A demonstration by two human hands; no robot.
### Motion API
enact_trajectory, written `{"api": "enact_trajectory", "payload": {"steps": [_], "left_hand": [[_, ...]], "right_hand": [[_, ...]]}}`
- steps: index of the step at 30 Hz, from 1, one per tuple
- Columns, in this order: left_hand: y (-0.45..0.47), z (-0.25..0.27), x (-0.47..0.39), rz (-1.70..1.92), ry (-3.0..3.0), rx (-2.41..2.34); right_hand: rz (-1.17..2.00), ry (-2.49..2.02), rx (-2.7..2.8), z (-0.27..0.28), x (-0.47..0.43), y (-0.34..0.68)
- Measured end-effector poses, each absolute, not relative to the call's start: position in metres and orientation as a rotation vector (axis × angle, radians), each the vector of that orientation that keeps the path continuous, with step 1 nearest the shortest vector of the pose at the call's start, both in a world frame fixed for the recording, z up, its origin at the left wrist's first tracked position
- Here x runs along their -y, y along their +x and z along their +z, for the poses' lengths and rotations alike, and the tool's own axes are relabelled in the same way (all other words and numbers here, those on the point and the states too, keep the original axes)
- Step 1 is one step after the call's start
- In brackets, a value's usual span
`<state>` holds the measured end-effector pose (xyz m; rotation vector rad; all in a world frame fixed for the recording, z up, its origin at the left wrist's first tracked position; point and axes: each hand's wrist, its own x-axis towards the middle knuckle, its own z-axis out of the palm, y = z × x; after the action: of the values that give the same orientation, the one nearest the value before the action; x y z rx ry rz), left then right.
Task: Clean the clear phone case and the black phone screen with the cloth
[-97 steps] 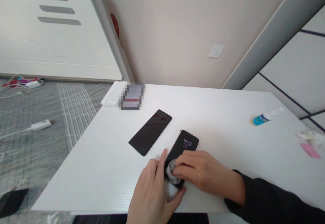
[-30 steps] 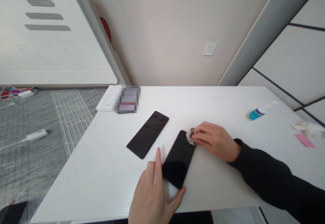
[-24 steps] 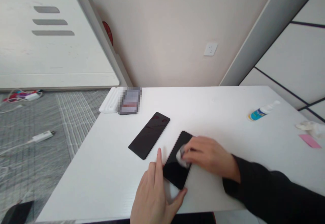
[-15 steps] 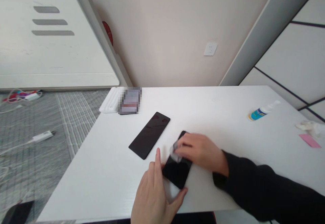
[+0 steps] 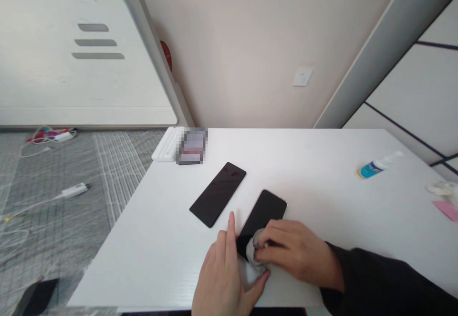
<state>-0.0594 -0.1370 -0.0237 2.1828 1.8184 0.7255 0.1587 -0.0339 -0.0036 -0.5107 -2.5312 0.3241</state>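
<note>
A black-screened smartphone (image 5: 264, 207) lies face up at a slant on the white table (image 5: 150, 254). My left hand (image 5: 223, 270) steadies it between fingers along its left edge and a thumb at its lower end; the index finger points outward. Pinched in my right hand (image 5: 291, 247) is a crumpled grey cloth (image 5: 253, 251), pressed on the lower part of that screen. Some of the phone's lower right is hidden by this hand and the cloth. Just left lies a second dark phone-shaped slab (image 5: 218, 194), touched by neither hand.
At the back left are a white case-like object (image 5: 165, 144) and a blurred-out flat item (image 5: 192, 146). A spray bottle (image 5: 374, 167) lies on its side at the right, near crumpled white tissue (image 5: 442, 188) and a pink slip (image 5: 445, 209). A white charger (image 5: 74, 190) is at the left.
My right hand has drawn the cloth down the screen toward me, uncovering the phone's upper part. My left hand keeps its place at the phone. The view has shifted slightly.
</note>
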Motion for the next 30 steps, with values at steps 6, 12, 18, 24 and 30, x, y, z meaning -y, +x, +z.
{"api": "enact_trajectory", "payload": {"steps": [6, 12, 18, 24, 30], "left_hand": [[-0.066, -0.027, 0.142, 0.623, 2.291, -1.808], [-0.111, -0.010, 0.123, 0.655, 2.481, -1.953], [-0.136, -0.020, 0.070, 0.575, 2.556, -2.046], [-0.145, -0.029, 0.051, 0.655, 2.398, -2.021], [-0.170, -0.036, 0.065, 0.670, 2.126, -2.150]], "right_hand": [[0.117, -0.801, 2.258, -0.010, 0.010, 0.186], [0.113, -0.670, 2.241, -0.011, 0.038, 0.199], [0.257, -0.670, 2.418, -0.022, 0.043, 0.205], [0.377, -0.737, 2.407, -0.028, 0.036, 0.196], [0.364, -0.745, 2.405, -0.033, 0.020, 0.172]]}}
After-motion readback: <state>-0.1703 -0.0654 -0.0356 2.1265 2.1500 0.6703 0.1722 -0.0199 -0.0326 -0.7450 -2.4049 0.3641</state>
